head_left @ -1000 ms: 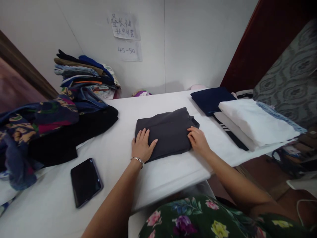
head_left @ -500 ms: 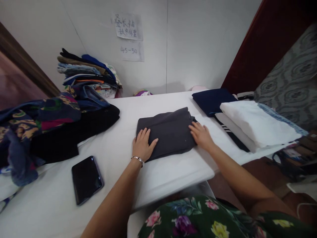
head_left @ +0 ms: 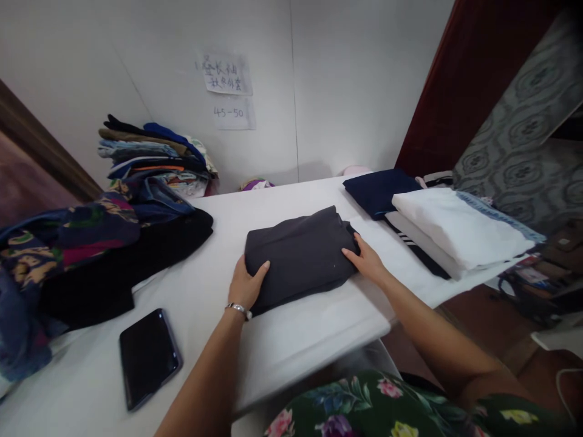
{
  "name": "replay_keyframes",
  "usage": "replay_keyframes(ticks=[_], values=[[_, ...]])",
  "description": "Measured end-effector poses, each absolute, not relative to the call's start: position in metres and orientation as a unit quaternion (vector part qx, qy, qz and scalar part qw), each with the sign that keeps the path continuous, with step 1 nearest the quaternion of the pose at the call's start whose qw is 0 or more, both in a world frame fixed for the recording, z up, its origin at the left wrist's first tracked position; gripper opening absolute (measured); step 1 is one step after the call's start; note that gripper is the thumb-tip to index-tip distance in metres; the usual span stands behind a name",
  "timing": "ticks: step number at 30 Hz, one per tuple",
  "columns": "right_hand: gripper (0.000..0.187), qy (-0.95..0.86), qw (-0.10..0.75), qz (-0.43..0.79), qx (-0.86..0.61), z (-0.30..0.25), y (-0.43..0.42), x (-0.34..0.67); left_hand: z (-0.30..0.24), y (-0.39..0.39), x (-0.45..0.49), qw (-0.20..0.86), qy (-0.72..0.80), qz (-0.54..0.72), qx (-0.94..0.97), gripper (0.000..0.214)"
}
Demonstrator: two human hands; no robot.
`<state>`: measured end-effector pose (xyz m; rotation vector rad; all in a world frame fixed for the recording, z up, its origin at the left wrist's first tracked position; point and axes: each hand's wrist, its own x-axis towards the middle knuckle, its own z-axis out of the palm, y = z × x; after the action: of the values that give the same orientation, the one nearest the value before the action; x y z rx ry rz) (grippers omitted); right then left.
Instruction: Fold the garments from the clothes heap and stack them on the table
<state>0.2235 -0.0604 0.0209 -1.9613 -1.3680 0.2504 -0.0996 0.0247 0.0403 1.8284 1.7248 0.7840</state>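
Hiding under the garment [head_left: 298, 255], the left hand's [head_left: 246, 282] fingers could not be seen; its thumb lay on top, pinching the left edge. The right hand [head_left: 368, 262] met the right edge, fingertips lost in the fold, so its grip could not be told. Both arms reached forward. The garment lay folded mid-counter [head_left: 291, 340], well back from the near edge, with a phone [head_left: 148, 358] to its left and a white stack [head_left: 460, 227] to its right.
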Motion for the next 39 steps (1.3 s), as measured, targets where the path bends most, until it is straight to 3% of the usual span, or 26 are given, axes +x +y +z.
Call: replay_keyframes(ticks=[5, 9, 16, 20, 24, 31, 39], values=[[0.056, -0.567, 0.441, 0.06, -0.693, 0.016, -0.056, 0.225, 0.046, 0.028, -0.104, 0.275, 0.679, 0.232, 0.641, 0.094], [0.044, -0.563, 0.474, 0.068, -0.673, 0.013, -0.047, 0.229, 0.044, 0.028, -0.1, 0.253, 0.664, 0.243, 0.661, 0.085], [0.043, -0.578, 0.343, 0.07, -0.737, 0.022, -0.048, 0.233, 0.04, 0.026, -0.097, 0.251, 0.66, 0.243, 0.665, 0.084], [0.043, -0.609, 0.242, -0.003, -0.755, 0.049, -0.057, 0.221, 0.041, 0.025, -0.097, 0.253, 0.661, 0.246, 0.662, 0.086], [0.049, -0.71, 0.25, -0.065, -0.655, 0.084, -0.049, 0.188, 0.044, 0.024, -0.097, 0.255, 0.663, 0.243, 0.66, 0.085], [0.061, -0.779, 0.211, -0.016, -0.591, 0.101, 0.011, 0.154, 0.046, 0.03, -0.105, 0.3, 0.683, 0.236, 0.623, 0.101], [0.073, -0.707, 0.091, 0.136, -0.688, 0.067, 0.062, 0.188, 0.032, 0.039, -0.112, 0.4, 0.646, 0.299, 0.577, 0.087]])
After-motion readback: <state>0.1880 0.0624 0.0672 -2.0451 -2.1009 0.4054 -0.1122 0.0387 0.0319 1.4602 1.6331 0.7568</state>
